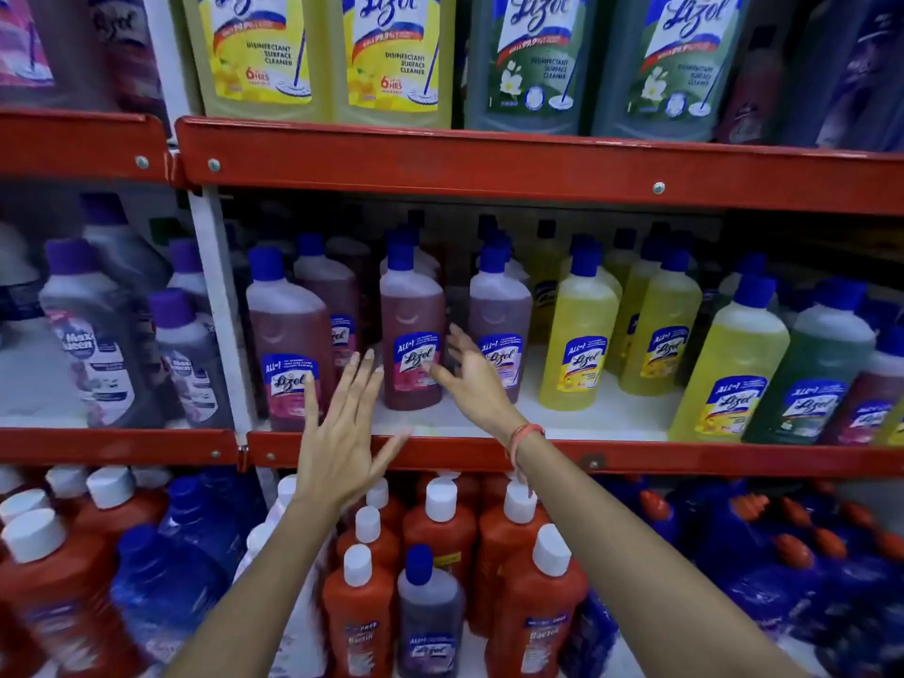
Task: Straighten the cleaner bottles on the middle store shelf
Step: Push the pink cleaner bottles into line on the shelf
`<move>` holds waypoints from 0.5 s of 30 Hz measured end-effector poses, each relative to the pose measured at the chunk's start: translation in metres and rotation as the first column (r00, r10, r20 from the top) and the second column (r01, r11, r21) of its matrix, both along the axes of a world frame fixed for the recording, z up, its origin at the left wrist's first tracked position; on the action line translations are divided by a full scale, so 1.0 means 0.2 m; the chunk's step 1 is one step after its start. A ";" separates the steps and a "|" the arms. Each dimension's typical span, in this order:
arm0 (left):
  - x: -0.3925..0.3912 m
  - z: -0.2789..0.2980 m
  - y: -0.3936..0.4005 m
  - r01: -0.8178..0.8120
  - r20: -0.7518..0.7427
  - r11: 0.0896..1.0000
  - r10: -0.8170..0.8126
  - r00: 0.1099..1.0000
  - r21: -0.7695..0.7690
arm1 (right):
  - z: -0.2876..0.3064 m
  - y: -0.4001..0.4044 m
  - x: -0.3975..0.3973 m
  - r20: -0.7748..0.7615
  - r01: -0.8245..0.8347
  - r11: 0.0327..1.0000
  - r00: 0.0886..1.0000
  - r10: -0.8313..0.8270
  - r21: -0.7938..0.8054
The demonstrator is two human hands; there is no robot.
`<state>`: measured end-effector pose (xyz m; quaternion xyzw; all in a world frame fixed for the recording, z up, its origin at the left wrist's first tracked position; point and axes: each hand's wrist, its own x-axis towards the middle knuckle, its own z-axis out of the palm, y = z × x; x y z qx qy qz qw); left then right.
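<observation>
The middle shelf (611, 455) has a red front rail and holds rows of blue-capped cleaner bottles. A dark red bottle (288, 335) stands at the left front, a second red bottle (412, 330) stands further back in the middle, and a purplish bottle (500, 315) is to its right. Yellow bottles (579, 335) follow, then a large yellow bottle (729, 369) and a green bottle (822, 374) at the front right. My left hand (342, 428) is open, fingers spread, just in front of the left red bottle. My right hand (472, 379) is open between the middle red and purplish bottles, holding nothing.
The upper shelf (489, 163) carries large yellow and green refill pouches. The lower shelf holds orange bottles with white caps (440, 526) and blue packs (782, 555). A white upright post (220, 305) separates a left bay with purple-capped bottles (98, 325).
</observation>
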<state>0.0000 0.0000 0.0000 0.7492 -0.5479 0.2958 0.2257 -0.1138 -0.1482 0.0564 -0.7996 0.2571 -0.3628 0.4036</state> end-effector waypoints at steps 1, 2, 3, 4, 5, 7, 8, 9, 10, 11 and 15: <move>0.00 -0.01 0.00 -0.005 -0.014 1.000 0.005 1.000 0.014 | -0.01 -0.01 0.03 -0.005 -0.005 1.000 1.000 0.005 0.003; 0.00 -0.02 0.01 -0.015 -0.032 0.999 0.016 0.999 0.031 | 0.00 0.00 0.04 -0.019 -0.005 1.000 1.000 0.005 0.002; 0.00 -0.03 0.01 -0.013 -0.058 0.999 0.015 0.998 0.037 | 0.00 0.00 0.05 -0.034 -0.008 1.000 0.999 0.009 0.018; -0.01 -0.05 0.02 -0.019 -0.077 0.999 0.022 0.997 0.049 | 0.00 0.01 0.06 -0.045 0.001 0.999 0.999 0.001 0.033; 0.00 -0.06 0.02 -0.014 -0.087 0.999 0.017 0.996 0.042 | 0.00 0.00 0.08 -0.037 0.002 0.999 0.999 0.000 0.051; 0.00 -0.06 0.01 -0.013 -0.111 0.998 0.019 0.994 0.056 | -0.01 -0.01 0.10 -0.015 0.007 0.995 1.000 -0.005 0.103; 0.01 -0.07 0.01 -0.014 -0.109 0.999 0.020 0.994 0.050 | -0.02 -0.01 0.11 0.009 0.010 0.991 1.000 -0.011 0.134; 0.01 -0.07 0.00 -0.022 -0.104 0.998 0.027 0.994 0.051 | -0.03 -0.02 0.12 0.038 0.008 0.986 0.999 -0.014 0.166; 0.02 -0.08 0.00 -0.024 -0.103 0.998 0.030 0.994 0.058 | -0.04 -0.02 0.13 0.058 0.007 0.981 0.998 -0.018 0.196; 0.02 -0.08 -0.01 -0.029 -0.095 0.997 0.035 0.995 0.065 | -0.05 -0.03 0.13 0.066 0.006 0.975 0.998 -0.021 0.222; 0.03 -0.10 -0.02 -0.043 -0.068 0.997 0.047 0.997 0.066 | -0.06 -0.05 0.14 0.057 -0.016 0.962 0.998 0.001 0.273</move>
